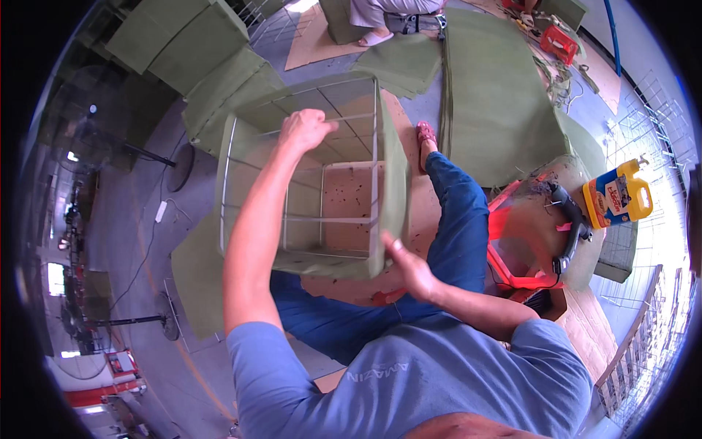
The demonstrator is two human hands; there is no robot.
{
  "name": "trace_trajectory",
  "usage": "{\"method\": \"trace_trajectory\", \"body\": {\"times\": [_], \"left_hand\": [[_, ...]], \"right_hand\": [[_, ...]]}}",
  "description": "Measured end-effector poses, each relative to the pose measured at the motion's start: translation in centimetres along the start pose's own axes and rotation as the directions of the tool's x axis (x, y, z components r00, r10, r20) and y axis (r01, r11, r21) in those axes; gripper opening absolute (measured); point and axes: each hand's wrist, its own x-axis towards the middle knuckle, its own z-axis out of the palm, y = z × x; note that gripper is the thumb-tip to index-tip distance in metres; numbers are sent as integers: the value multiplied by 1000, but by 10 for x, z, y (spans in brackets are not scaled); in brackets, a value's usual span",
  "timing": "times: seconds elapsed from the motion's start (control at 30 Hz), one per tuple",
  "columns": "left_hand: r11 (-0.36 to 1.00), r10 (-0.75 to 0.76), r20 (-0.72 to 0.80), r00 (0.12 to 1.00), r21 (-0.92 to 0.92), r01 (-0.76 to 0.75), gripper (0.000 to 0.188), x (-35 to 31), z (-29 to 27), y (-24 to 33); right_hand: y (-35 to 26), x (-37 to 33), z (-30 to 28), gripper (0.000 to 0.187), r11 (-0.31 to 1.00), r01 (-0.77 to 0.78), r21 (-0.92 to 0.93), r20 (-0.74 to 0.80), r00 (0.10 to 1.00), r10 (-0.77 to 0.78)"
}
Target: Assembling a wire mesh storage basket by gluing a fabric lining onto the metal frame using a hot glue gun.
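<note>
Between my legs stands a box-shaped wire frame [375,192] with a green fabric cover [395,186] around its sides. Its open top faces me, and a brown speckled surface shows through the wires at its bottom. My left hand [306,130] reaches over the frame with its fingers curled round a cross wire near the far side; the fingertips are partly hidden. At the near right corner, my right hand [412,271] lies against the cover, its fingers stretched out and a fingertip at the fabric edge.
Green fabric-covered pieces [497,102] lie stacked beyond my leg. To the right are a red plastic frame [493,252] and a yellow jug [620,196] with a blue label. A fan base [180,167] and a cable stand at left. Another person [387,14] sits at the far side.
</note>
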Motion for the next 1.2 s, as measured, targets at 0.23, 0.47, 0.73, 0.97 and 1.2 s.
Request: {"method": "trace_trajectory", "body": {"times": [0.23, 0.47, 0.73, 0.97, 1.2], "left_hand": [[908, 414, -50, 909, 89, -409, 27, -42, 22, -15], [843, 465, -237, 853, -176, -508, 32, -156, 48, -9], [952, 275, 24, 961, -148, -269, 56, -307, 33, 39], [963, 94, 6, 996, -255, -89, 44, -275, 37, 36], [773, -225, -180, 958, -631, 63, 68, -213, 70, 0]], "right_hand": [[-39, -7, 38, 63, 921, -78, -381, 211, 963, 169], [-75, 13, -96, 46, 786, 339, -517, -477, 648, -593], [-111, -100, -237, 39, 230, -497, -837, -469, 434, -769], [-63, -236, -349, 70, 132, -913, -386, -834, 283, -474], [-59, -205, -356, 46, 672, -618, -408, -913, 299, -278]]}}
